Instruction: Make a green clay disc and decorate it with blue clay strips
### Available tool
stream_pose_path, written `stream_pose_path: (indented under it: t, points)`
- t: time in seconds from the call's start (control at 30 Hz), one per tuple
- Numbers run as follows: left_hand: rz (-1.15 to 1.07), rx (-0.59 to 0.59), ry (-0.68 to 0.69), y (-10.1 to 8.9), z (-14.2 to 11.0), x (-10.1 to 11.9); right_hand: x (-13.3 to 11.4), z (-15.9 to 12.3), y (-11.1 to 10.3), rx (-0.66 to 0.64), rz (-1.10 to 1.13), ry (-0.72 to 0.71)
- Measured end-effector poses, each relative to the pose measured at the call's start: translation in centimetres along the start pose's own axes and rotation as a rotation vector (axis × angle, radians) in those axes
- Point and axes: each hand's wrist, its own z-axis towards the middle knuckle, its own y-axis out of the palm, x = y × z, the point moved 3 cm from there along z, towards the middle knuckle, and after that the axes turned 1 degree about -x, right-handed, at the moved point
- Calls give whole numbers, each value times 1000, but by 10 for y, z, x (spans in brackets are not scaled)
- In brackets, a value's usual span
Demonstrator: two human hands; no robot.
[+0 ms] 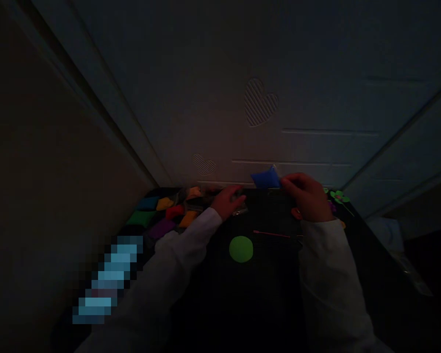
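Observation:
A small blue packet (266, 178), apparently soft modelling clay in clear wrap, hangs by its right corner from the pinched fingers of my right hand (310, 196). It is held above the far part of the dark table (242, 304). My left hand (228, 202) is over the table to the left, thumb and forefinger apart, beside a clear wrapper (239, 212). In the dim light nothing plainly shows in its grip. Nearer to me, between my forearms, lies a flat-looking round light green piece (241, 249). Behind it rests a thin pink stick tool (272, 234).
Several coloured packets, among them a green one (141, 217) and a purple one (162, 228), lie at the left. A green flower shape (339, 197) is at the far right. A pale panel with hearts (260, 103) rises behind the table. A blurred lit screen (108, 279) is front left.

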Motion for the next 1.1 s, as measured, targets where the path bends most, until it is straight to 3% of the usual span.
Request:
stream_pose_path:
  t: [0.1,0.17,0.2,0.27,0.5,0.67,0.73,0.83,0.9,1.1]
  points:
    - [-255,47,-15,-11,-3,36,-1,-3,14,-117,157,74]
    - [-791,42,-96,-17,-10,54,-5,-7,23,-195,236,95]
    - [-937,46,-137,-20,-14,61,-8,-10,26,-235,266,96]
    - [-1044,59,-171,-28,-23,69,-14,-15,30,-306,298,97]
    - [-839,35,-182,-51,-41,76,-32,-26,29,-367,177,100]
    - [-873,-17,-157,-53,-41,76,-41,-30,31,-322,158,89]
    - [-816,71,-121,-54,-41,77,-44,-32,32,-294,135,72]
    - [-505,432,-93,-64,-49,82,-47,-34,33,-170,26,-5]
    - [-266,585,-61,-69,-58,92,-51,-36,35,-88,-122,-101]
    - [-63,495,39,-66,-66,118,-70,-49,49,-66,-564,-488]
